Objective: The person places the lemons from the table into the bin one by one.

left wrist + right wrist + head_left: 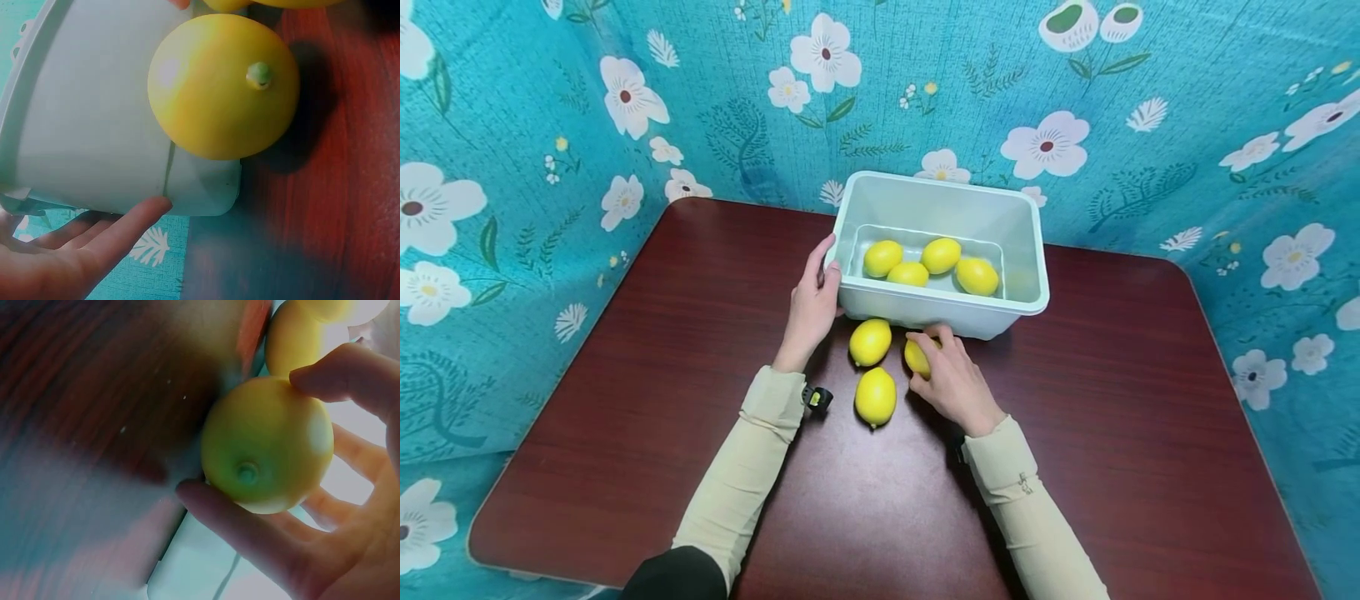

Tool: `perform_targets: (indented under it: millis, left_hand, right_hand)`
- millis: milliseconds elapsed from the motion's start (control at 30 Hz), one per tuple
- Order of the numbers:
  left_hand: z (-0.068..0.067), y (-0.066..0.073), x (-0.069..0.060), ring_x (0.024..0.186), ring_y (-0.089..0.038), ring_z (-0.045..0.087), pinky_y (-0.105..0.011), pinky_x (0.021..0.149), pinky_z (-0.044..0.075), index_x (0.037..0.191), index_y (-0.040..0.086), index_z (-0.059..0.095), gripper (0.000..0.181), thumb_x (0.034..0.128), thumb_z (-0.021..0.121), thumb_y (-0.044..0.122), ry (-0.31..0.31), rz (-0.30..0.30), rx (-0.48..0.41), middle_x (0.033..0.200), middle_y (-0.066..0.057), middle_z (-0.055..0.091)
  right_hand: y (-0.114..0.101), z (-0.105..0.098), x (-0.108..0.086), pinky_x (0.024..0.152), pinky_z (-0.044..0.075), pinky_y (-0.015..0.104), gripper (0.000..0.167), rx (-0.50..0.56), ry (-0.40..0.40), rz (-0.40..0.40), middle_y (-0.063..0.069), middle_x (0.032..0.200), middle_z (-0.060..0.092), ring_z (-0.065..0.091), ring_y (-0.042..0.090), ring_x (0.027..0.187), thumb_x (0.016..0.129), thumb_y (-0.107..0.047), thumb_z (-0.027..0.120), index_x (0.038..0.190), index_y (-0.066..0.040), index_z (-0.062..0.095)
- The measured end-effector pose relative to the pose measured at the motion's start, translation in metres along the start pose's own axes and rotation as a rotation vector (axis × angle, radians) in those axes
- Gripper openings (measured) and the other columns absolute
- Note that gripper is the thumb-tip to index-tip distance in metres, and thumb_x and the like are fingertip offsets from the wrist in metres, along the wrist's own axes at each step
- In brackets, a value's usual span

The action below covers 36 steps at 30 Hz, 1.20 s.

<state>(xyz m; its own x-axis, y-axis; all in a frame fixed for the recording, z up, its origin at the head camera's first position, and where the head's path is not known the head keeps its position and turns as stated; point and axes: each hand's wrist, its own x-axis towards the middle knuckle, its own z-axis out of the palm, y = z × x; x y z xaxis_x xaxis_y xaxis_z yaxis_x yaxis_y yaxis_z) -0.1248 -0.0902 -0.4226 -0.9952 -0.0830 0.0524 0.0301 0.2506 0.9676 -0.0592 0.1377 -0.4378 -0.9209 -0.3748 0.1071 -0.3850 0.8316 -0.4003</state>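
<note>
Step in hand looks like a grip on one lemon [916, 358], which sits by the near foot of the pale box [917, 310], right at the right hand [957, 385]. Clock read in head view, from that lemon: box at 12 o'clock, one loose lemon [870, 342] at 9, a second lemon [876, 397] between 7 and 8. Four more lemons [977, 276] lie on the box floor.

To do it well, I'd say: thumb and fingers on opposite sides at the fattest part, firm but not squeezing; the rounded skin could roll out of a tip-only pinch. Any lift probably wants to go straight up, so knuckles don't knock the box wall and the 9 o'clock lemon isn't nudged. Steady pressure from the other hand should help keep the box from sliding on the table [1120, 400].

Right hand: fingers curled round the lemon, thumb on one side, index on the other, gap as wide as the fruit. Whether the lemon is off the table, can't tell.

Left hand [808, 312]: spread, fingers fairly straight, touching the box at its 8 o'clock corner, thumb up by the rim; no lemon in it. Hands well apart from each other.
</note>
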Motion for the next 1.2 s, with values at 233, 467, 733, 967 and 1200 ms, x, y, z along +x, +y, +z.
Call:
perform_targets:
  millis: [233,467,733,967,1200]
  left_hand:
    - [0.0,0.003,0.0,0.108,-0.031,0.06,-0.051,0.076,0.058,0.144,0.051,0.031,0.045,0.1025,0.041,0.037,0.004,-0.007,-0.004,0.15,-0.006,0.043]
    - [0.001,0.001,-0.001,0.111,-0.03,0.06,-0.05,0.076,0.058,0.144,0.052,0.031,0.044,0.1018,0.041,0.042,0.007,0.0,-0.002,0.151,-0.002,0.043]
    - [0.002,0.0,-0.003,0.112,-0.03,0.059,-0.051,0.077,0.058,0.144,0.052,0.031,0.044,0.1018,0.04,0.042,0.013,0.007,-0.001,0.151,-0.002,0.042]
    - [0.001,0.002,-0.004,0.112,-0.03,0.059,-0.051,0.077,0.058,0.144,0.051,0.031,0.044,0.1021,0.04,0.041,0.009,0.007,-0.009,0.151,-0.003,0.043]
    - [0.001,0.003,-0.004,0.115,-0.029,0.058,-0.049,0.077,0.058,0.144,0.051,0.031,0.045,0.1018,0.041,0.042,0.008,0.001,0.003,0.151,0.0,0.042]
  right_hand:
    - [0.001,-0.004,-0.004,0.058,0.049,0.042,0.055,-0.039,-0.049,0.034,0.008,0.127,0.05,0.055,0.031,0.104,0.079,-0.018,0.064,0.134,-0.021,0.055]
    - [0.001,-0.005,-0.01,0.052,0.046,0.039,0.048,-0.06,-0.071,0.027,0.009,0.128,0.049,0.055,0.03,0.103,0.079,-0.019,0.065,0.127,-0.023,0.06]
    - [-0.001,-0.006,-0.014,0.052,0.045,0.039,0.044,-0.056,-0.086,0.025,0.007,0.128,0.049,0.054,0.029,0.105,0.079,-0.019,0.065,0.123,-0.024,0.062]
    - [-0.001,-0.007,-0.014,0.053,0.045,0.04,0.045,-0.061,-0.104,0.029,0.007,0.13,0.049,0.053,0.029,0.108,0.079,-0.018,0.066,0.123,-0.024,0.061]
    - [0.0,-0.006,-0.014,0.055,0.047,0.043,0.048,-0.062,-0.116,0.027,0.008,0.132,0.047,0.052,0.03,0.11,0.079,-0.016,0.07,0.125,-0.024,0.06]
